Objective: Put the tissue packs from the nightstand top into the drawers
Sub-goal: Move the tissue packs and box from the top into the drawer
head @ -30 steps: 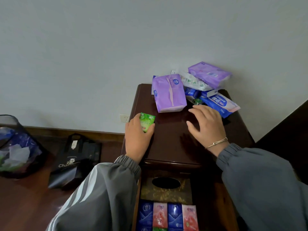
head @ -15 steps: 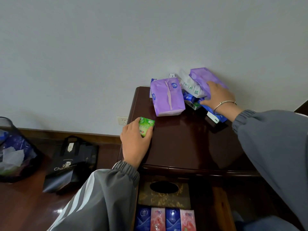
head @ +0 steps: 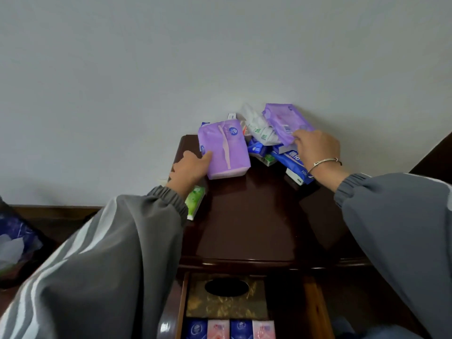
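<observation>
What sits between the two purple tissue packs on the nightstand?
Head view: a white green-printed pack and a blue pack lie between the large purple pack and the rear purple pack.

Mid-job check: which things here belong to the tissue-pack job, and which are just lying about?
Job: front purple pack, rear purple pack, blue pack, green pack, white pack, nightstand top, open drawer.
Lying about: waste bin on the floor, gold tissue box in the drawer.
</observation>
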A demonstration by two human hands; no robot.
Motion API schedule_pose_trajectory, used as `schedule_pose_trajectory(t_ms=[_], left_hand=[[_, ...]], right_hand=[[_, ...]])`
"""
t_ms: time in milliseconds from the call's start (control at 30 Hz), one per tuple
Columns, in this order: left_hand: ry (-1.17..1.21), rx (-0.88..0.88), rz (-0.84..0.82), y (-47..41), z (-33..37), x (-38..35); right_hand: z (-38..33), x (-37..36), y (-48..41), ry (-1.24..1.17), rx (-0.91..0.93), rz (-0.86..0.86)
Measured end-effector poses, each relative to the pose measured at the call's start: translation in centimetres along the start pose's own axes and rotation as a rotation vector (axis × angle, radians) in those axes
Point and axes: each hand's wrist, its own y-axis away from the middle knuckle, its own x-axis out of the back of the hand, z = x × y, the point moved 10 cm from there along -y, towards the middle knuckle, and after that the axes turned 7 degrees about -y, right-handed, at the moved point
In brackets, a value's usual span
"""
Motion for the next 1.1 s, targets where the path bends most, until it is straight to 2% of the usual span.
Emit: schedule_pose_trajectory(t_ms=[67,167,333,433,500,567,733,933,1100], left_hand=[[0.138,-0.015,-0.056,-1.0,0.7,-0.6],[0.365,-0.031,-0.074,-1.5,1.5,-1.2],[0.638,0.009,-0.056,-0.7,1.9,-1.0],[0.655,-0.071,0.077,0.8,3.0,1.5],[0.718,-0.115,0.126,2.2,3.4,3.1],[0.864,-0.124,0.097,3.9,3.7,3.9],[1.077,-0.146,-0.033,10.5,3.7,3.9],[1.109,-0.095,-0.237,19.0,0.8,0.4],[1.141,-0.081,-0.384,25.3,-1.7,-3.0]], right_hand=[[0.9,1.2,0.1,-0.094,-0.065,0.076],[3.1,3.6,1.2,-0.309,-0.216,0.284],[6.7,6.6,4.6,-0.863,-0.445,0.576],[7.3,6.8,7.3,-1.283,-0.562,0.647],[6.8,6.2,9.3,-1.546,-0.676,0.616],[5.7,5.9,11.1,-1.748,-0.753,0.536],[2.6,6.5,16.0,-2.088,-0.799,0.353],[-1.5,6.4,22.2,-2.234,-0.85,0.123],[-4.1,5.3,27.8,-2.16,-0.827,-0.058]])
